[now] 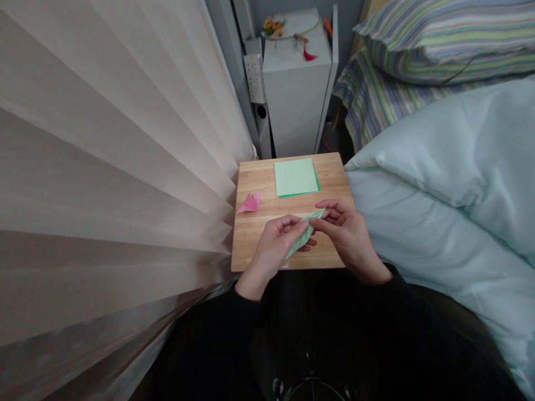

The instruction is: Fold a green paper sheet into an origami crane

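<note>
A piece of folded green paper [301, 239], long and pointed at both ends, is held between my two hands above the front of a small wooden table [246, 248]. My left hand [278, 242] grips its middle, with the thumb on top and fingers underneath. Near the upper right tip, my right hand [345, 231] pinches the paper between thumb and fingers. On the table's left side lies a pink folded-paper figure [249, 202]. Square sheets of green paper [296, 177] lie stacked at the back of the table.
A pleated curtain [125, 167] hangs close along the left. To the right is a bed with a pale blue quilt [438, 178] and a striped pillow [451, 39]. Behind the table stands a white cabinet [295, 106] with a red tassel [308, 54] on top.
</note>
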`<state>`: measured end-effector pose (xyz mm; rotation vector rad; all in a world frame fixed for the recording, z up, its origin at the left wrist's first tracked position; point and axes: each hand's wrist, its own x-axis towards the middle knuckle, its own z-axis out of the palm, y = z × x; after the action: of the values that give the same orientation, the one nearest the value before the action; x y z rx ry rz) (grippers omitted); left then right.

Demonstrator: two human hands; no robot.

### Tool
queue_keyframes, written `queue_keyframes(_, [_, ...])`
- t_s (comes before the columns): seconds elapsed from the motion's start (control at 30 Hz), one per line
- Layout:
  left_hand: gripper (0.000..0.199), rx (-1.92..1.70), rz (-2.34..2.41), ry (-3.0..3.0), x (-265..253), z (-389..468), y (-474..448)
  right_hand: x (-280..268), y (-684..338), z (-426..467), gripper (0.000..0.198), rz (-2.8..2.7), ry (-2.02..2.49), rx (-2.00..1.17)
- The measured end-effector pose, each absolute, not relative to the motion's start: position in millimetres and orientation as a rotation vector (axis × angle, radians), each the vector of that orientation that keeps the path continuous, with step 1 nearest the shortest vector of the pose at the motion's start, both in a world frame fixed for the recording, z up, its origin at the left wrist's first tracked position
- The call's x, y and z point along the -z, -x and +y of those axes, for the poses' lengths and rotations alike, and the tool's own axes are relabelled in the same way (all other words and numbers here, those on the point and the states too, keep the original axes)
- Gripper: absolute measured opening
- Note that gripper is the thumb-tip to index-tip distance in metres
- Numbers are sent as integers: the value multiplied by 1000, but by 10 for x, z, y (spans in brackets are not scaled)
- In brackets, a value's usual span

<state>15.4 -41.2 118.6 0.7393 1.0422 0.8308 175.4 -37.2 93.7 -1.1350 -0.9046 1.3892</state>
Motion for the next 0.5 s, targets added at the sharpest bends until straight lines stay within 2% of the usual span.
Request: queue_keyframes(0.5, [24, -829, 1038, -769, -1229, -390, -121, -1007, -1715, -394, 35, -814, 1089, -1503])
